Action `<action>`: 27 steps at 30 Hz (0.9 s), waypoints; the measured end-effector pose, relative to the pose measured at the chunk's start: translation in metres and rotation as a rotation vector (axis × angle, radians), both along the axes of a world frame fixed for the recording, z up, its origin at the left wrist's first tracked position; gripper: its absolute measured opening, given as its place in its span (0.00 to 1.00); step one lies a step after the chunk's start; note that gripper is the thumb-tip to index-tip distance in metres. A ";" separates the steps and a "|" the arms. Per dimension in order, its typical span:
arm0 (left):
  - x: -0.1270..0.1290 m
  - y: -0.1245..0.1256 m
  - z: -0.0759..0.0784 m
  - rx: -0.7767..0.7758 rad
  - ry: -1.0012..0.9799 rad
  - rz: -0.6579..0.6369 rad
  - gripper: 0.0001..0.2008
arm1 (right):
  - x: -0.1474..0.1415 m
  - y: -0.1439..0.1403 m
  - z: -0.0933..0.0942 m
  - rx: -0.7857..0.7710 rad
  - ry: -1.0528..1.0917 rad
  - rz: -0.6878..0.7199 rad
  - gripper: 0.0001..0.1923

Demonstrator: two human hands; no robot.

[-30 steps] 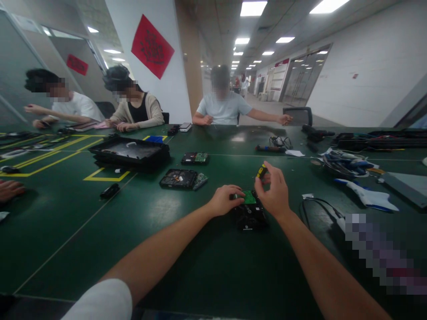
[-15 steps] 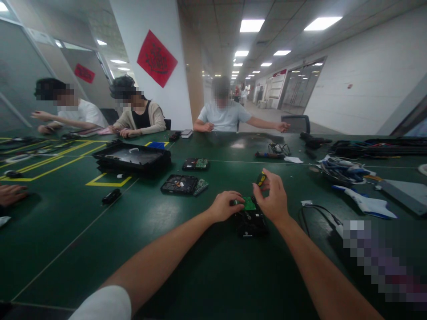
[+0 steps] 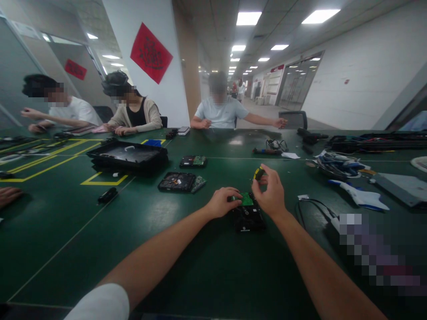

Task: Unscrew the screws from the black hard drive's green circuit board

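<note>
A black hard drive (image 3: pixel 248 220) with a green circuit board (image 3: pixel 247 199) lies on the table in front of me. My left hand (image 3: pixel 223 202) grips its far left edge, fingers curled over the board's side. In my right hand (image 3: pixel 271 189) is a screwdriver with a yellow-and-black handle (image 3: pixel 258 173), pinched between thumb and fingers above the drive's right side. The shaft and tip of the screwdriver are too faint to make out. Further left sit an opened drive (image 3: pixel 176 182) with a loose circuit board (image 3: pixel 199 184) beside it, and another hard drive (image 3: pixel 193 161) behind.
On the green table (image 3: pixel 160 262), a black tray-like casing (image 3: pixel 128 156) stands at left. To the right are a blue-and-white tool-like piece (image 3: pixel 362 195), a cable bundle (image 3: pixel 343 164), a black cable (image 3: pixel 315 203) and a grey metal box (image 3: pixel 400 189). Several people sit across the table.
The view has shifted slightly. The screwdriver handle tilts a little more to the left in my right hand. My left hand stays on the hard drive.
</note>
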State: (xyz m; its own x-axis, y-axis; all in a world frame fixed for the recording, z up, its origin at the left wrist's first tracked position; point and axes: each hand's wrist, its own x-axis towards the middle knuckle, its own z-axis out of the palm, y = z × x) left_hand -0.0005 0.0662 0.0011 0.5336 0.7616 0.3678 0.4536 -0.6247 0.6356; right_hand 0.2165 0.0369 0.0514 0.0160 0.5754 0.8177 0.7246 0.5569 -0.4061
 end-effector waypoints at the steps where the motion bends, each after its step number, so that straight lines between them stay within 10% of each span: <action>1: 0.000 0.000 0.000 -0.002 0.002 -0.001 0.13 | 0.000 0.000 0.000 -0.002 0.005 -0.002 0.30; 27: -0.001 0.004 -0.006 0.004 -0.002 -0.017 0.14 | -0.001 -0.001 0.002 -0.016 -0.020 0.000 0.31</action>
State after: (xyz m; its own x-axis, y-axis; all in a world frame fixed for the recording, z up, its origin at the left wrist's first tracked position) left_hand -0.0015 0.0700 -0.0049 0.5456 0.7508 0.3723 0.4413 -0.6351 0.6339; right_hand 0.2156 0.0358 0.0536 -0.0005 0.5884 0.8085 0.7330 0.5502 -0.4000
